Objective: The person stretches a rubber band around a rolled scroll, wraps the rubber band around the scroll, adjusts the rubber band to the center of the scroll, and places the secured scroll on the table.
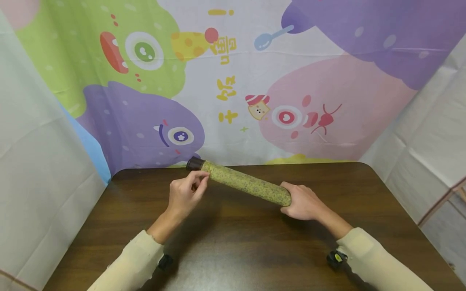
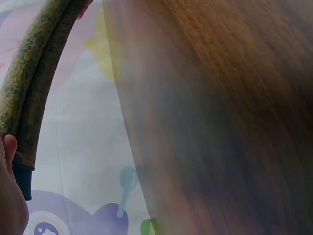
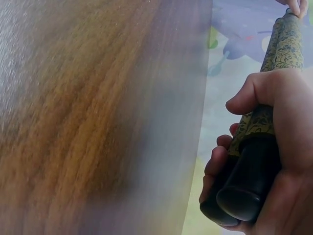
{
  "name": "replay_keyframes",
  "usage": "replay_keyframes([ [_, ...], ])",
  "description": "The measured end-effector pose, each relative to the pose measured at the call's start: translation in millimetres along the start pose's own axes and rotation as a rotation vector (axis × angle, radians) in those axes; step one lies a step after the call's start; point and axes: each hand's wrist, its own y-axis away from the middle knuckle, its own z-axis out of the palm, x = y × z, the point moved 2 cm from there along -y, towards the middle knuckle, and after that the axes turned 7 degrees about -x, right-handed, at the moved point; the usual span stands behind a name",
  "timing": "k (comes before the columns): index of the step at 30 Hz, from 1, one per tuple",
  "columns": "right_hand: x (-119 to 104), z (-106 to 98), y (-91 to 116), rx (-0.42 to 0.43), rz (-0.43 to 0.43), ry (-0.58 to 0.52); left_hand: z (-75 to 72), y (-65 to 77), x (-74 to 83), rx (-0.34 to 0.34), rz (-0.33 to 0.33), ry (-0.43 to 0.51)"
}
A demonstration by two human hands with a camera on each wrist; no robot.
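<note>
A rolled scroll [image 1: 247,184] with yellow-green floral covering is held above the table, slanting down from left to right. Black end knobs [image 3: 244,196] show in the right wrist view, where two rolls lie side by side. My right hand [image 1: 303,202] grips the scroll's right end, fingers curled round it. At the other end, beside the black cap [image 1: 195,163], my left hand [image 1: 185,194] pinches the edge of the scroll with thumb and forefinger. In the left wrist view only part of that hand [image 2: 12,196] shows, and what exactly lies between its fingertips is hidden.
Beneath the hands is a dark brown wooden table [image 1: 233,250] with rounded far corners. A cartoon-printed cloth [image 1: 233,141] hangs right behind its back edge. White cloth walls [image 1: 32,161] stand at both sides.
</note>
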Motion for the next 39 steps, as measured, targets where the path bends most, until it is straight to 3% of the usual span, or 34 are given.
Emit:
replay_keyframes([
  [19,14.2,-8.9,4.1,0.038,0.016,0.062,-10.3,1.5,-8.6,0.0,0.027,0.035],
  [39,27.3,-16.6,13.9,0.126,-0.046,0.211,-22.2,3.2,-17.0,-0.033,-0.012,-0.004],
])
